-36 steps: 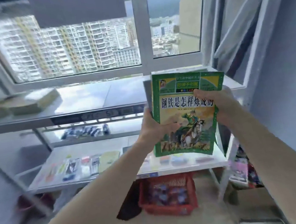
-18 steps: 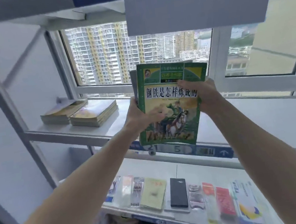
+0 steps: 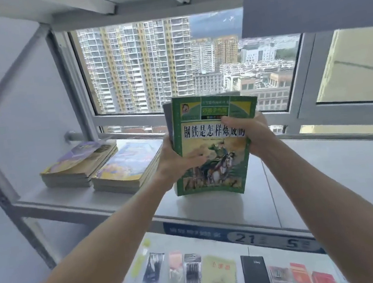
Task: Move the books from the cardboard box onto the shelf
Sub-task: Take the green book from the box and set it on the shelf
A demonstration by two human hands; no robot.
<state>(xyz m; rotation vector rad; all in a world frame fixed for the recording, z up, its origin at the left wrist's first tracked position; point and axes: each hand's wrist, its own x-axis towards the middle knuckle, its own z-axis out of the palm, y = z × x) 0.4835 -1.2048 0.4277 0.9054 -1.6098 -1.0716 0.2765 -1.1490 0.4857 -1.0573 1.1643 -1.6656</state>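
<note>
Head view. Both hands hold a small bundle of books upright over the shelf [image 3: 327,170]. Front book: green cover [image 3: 214,147], title in Chinese characters, horseman picture. At least one grey book [image 3: 168,120] stands behind it, only its edge showing at upper left.

Left hand [image 3: 178,161]: fingers curled round the bundle's left edge, thumb laid across the front cover. Right hand [image 3: 250,133]: wrapped round the right edge, fingers behind, thumb on the title band. Both grip firmly; neither is free.

Bundle position: long axis near vertical, tilted slightly, cover facing the camera. Lower edge appears at or just above the shelf surface; contact cannot be confirmed.

Key relation: two flat stacks of books [image 3: 103,166] lie just to the left of the held bundle, on the same shelf, spines toward the viewer. The nearer stack sits close beside the left hand. Bare shelf runs off to the right.

Judgement: to match the stacks, the bundle must tip from upright to flat. The left hand is nearer the stacks and would be pinched if the bundle went down hard against them.

Cardboard box not in view. Lower shelf [image 3: 289,246] carries packaged stationery.
</note>
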